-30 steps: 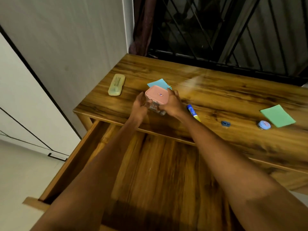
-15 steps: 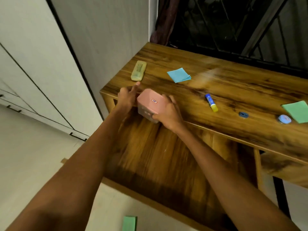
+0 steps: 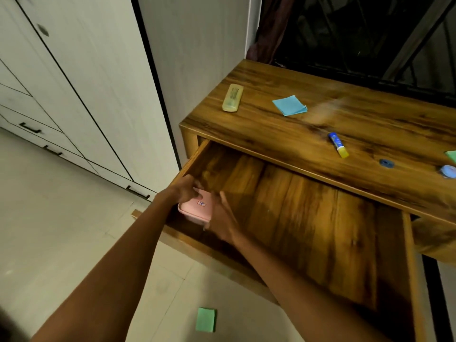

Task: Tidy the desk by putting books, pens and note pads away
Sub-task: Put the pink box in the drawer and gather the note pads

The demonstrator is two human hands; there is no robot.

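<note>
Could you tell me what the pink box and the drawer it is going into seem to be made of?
The pink box looks like matte moulded plastic: even colour, rounded edges, a small sticker on its lid. The drawer looks like varnished wood or wood-grain veneer: streaked brown grain with a soft sheen; which one cannot be told.

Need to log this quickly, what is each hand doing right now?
Left hand: fingers grip the pink box in the open drawer.
Right hand: blurred at the box's side, grip cannot be told.

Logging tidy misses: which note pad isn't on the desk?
The green note pad lying on the floor tiles below the drawer front; the blue note pad lies on the desktop.
</note>
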